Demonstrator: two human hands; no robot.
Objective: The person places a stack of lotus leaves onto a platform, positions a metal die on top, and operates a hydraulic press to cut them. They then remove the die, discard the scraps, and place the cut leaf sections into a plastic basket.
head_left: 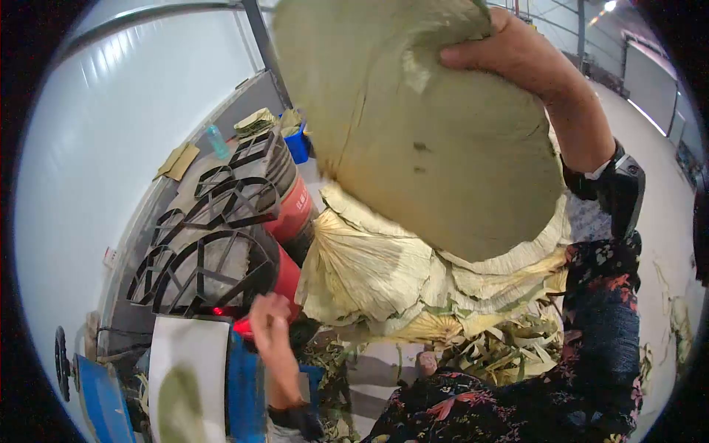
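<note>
High in front of me, my right hand (509, 55) grips a large, flat, grey-green dried lotus leaf (443, 148) by its upper right edge. The leaf has a rounded outline, with a fold beside my thumb and two small dark marks. Below it lies a stack of pale dried lotus leaves (369, 266), their radiating veins showing. My left hand (272, 325) is blurred, low and to the left, beside a red drum (288, 277) and black metal frames (214, 273). Its fingers look bent, but the smear hides whether anything is in them.
Left of my left hand stands a blue machine (247, 384) with a white panel (188, 362) bearing a blurred green patch. Leaf scraps (509, 347) lie under the stack. Farther back are a second red drum (295, 203), a blue bin (297, 146) and a bottle (217, 140).
</note>
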